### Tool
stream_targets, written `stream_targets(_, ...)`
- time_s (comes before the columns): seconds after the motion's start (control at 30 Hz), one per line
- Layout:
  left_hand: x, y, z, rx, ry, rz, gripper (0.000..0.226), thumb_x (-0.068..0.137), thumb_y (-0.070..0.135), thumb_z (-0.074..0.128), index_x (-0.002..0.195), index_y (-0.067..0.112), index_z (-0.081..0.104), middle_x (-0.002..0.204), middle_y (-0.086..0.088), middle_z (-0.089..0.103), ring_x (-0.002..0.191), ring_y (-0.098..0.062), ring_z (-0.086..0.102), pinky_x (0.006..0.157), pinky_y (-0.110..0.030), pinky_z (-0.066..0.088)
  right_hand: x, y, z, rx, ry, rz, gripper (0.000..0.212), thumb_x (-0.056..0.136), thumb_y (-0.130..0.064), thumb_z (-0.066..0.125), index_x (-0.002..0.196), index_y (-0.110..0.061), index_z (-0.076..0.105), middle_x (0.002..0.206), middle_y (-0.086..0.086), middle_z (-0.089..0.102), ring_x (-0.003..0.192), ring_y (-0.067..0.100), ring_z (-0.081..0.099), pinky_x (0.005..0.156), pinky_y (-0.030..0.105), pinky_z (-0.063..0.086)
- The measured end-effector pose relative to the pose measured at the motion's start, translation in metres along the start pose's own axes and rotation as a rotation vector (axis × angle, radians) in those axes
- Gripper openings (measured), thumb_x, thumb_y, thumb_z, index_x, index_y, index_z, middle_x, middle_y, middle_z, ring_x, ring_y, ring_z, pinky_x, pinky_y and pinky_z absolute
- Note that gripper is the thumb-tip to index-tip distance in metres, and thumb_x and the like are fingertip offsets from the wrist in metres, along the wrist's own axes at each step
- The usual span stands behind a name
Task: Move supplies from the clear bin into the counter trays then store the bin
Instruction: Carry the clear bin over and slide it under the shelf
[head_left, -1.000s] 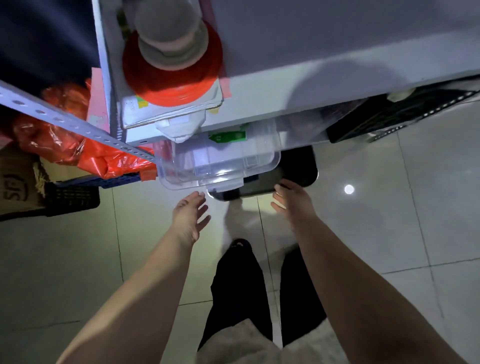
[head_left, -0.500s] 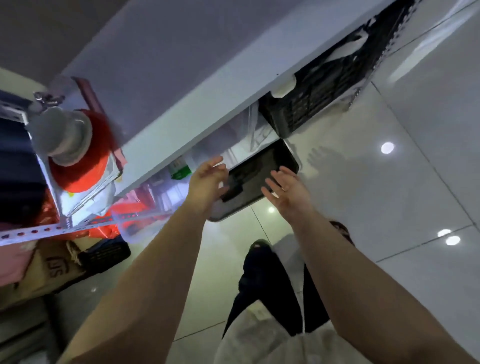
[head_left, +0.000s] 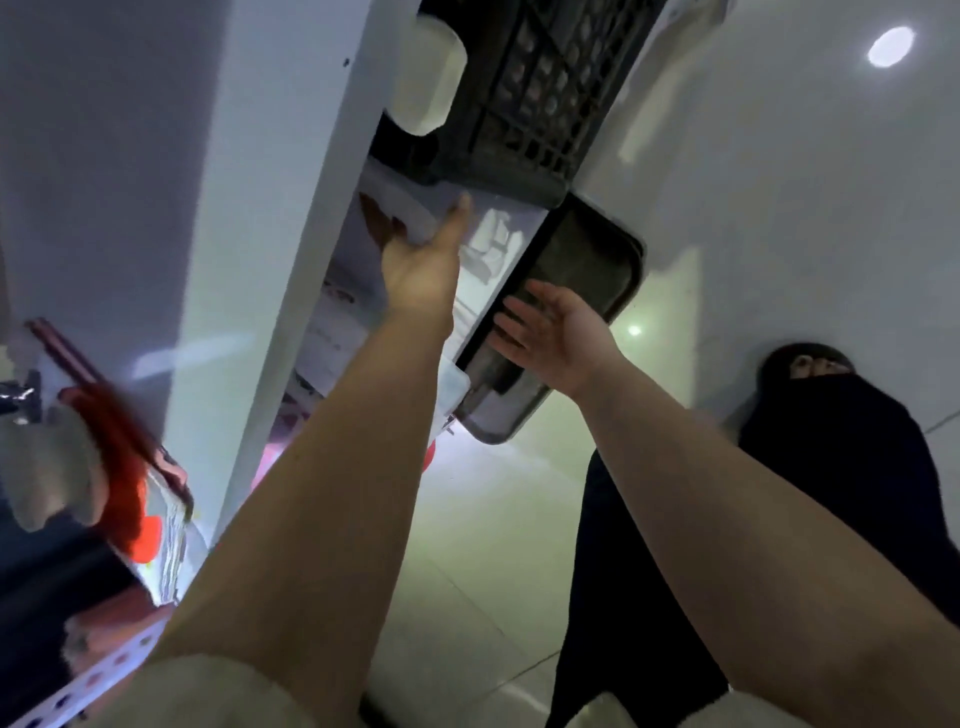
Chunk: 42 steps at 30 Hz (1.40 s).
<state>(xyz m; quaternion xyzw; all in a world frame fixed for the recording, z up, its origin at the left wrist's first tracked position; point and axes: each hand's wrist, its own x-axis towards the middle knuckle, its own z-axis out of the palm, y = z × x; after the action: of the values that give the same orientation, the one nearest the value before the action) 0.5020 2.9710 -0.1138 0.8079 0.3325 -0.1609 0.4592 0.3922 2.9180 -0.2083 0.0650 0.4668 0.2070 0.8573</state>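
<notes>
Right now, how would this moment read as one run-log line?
phase: storing bin | left hand: on clear bin under the counter | right hand: open, against dark tray | black crate: beside bin

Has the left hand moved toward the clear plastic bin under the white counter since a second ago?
Yes. The left hand has gone from short of the clear plastic bin onto it, in under the white counter edge.
</notes>
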Motion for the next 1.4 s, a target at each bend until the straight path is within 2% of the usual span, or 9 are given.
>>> stream_targets(0.07,0.006,0.0,0.006,-0.127,0.069,-0.013,0.062,0.083,0.017,0.073,0.137,0.018,0.042,0.13,-0.005,0.053,0.115,-0.025,0.054,0.101,-0.049,0.045,0.012,0.003,-0.004,0.005,0.022,0.009,0.038,0.097,-0.023,0.046,0.134,-0.015,0.048,0.13,0.015,0.055,0.117,0.034,0.054,0.074,0.049,0.052)
stream_targets(0.17,0.003,-0.008,-0.002,-0.026,0.205,-0.004,0.016,0.083,0.018,0.068,0.084,0.023,0.053,0.082,0.008,0.059,0.073,-0.012,0.061,0.088,-0.048,0.054,0.026,0.006,-0.006,0.038,0.013,0.026,0.037,0.096,-0.023,0.047,0.132,-0.014,0.05,0.13,0.014,0.057,0.117,0.032,0.055,0.078,0.051,0.052)
stream_targets(0.27,-0.01,-0.033,-0.026,-0.076,0.205,-0.015,0.022,0.083,0.016,0.063,0.1,0.02,0.05,0.094,0.002,0.059,0.069,-0.012,0.067,0.089,-0.047,0.054,0.042,0.016,-0.001,0.081,0.03,0.067,0.032,0.096,-0.023,0.049,0.127,-0.016,0.051,0.124,0.011,0.057,0.119,0.034,0.052,0.082,0.053,0.051)
stream_targets(0.4,-0.033,-0.069,-0.049,-0.207,0.058,0.067,0.051,0.081,0.004,0.058,0.109,0.047,0.059,0.125,-0.003,0.059,0.107,-0.024,0.064,0.091,-0.044,0.053,0.069,0.036,0.006,-0.04,0.12,0.15,0.038,0.09,-0.01,0.062,0.126,-0.012,0.048,0.13,0.007,0.048,0.116,0.035,0.056,0.096,0.051,0.048)
stream_targets(0.63,-0.037,-0.099,-0.072,-0.286,-0.147,0.037,0.064,0.087,0.007,0.054,0.14,0.039,0.037,0.145,0.006,0.045,0.126,-0.025,0.052,0.106,-0.049,0.037,0.101,0.047,-0.002,0.184,0.141,0.157,0.01,0.094,-0.001,0.051,0.085,0.002,0.052,0.083,0.017,0.05,0.057,0.028,0.068,0.049,0.031,0.058)
stream_targets(0.77,-0.055,-0.09,-0.09,-0.295,-0.146,0.048,0.066,0.086,0.023,0.064,0.143,0.032,0.033,0.145,-0.007,0.046,0.125,-0.035,0.051,0.105,-0.056,0.037,0.096,0.043,-0.01,0.214,0.145,0.151,0.003,0.093,0.004,0.051,0.09,0.005,0.053,0.06,0.014,0.061,0.042,0.02,0.064,0.043,0.025,0.054)
stream_targets(1.0,-0.083,-0.064,-0.112,-0.353,-0.041,0.19,0.053,0.092,0.013,0.055,0.14,0.028,0.038,0.138,-0.011,0.053,0.122,-0.034,0.054,0.09,-0.058,0.049,0.085,0.029,-0.017,0.019,0.088,0.069,0.062,0.094,0.001,0.046,0.035,-0.005,0.062,0.039,0.002,0.055,0.034,0.009,0.054,0.058,0.019,0.049)
stream_targets(1.27,-0.086,-0.061,-0.119,-0.398,-0.15,0.087,0.061,0.085,0.002,0.044,0.137,0.035,0.04,0.131,-0.012,0.058,0.119,-0.04,0.055,0.09,-0.062,0.046,0.08,0.013,-0.029,-0.084,0.16,0.019,0.023,0.096,0.002,0.044,0.076,-0.004,0.054,0.046,0.003,0.063,0.045,0.012,0.064,0.076,0.03,0.053)
stream_targets(1.4,-0.099,-0.09,-0.136,-0.509,-0.105,-0.05,0.062,0.08,-0.001,0.042,0.127,0.039,0.05,0.13,-0.013,0.059,0.121,-0.042,0.053,0.09,-0.067,0.043,0.074,0.013,-0.052,-0.139,0.086,-0.067,0.021,0.093,0.004,0.047,0.111,-0.006,0.054,0.083,0.003,0.065,0.076,0.014,0.061,0.068,0.033,0.058)
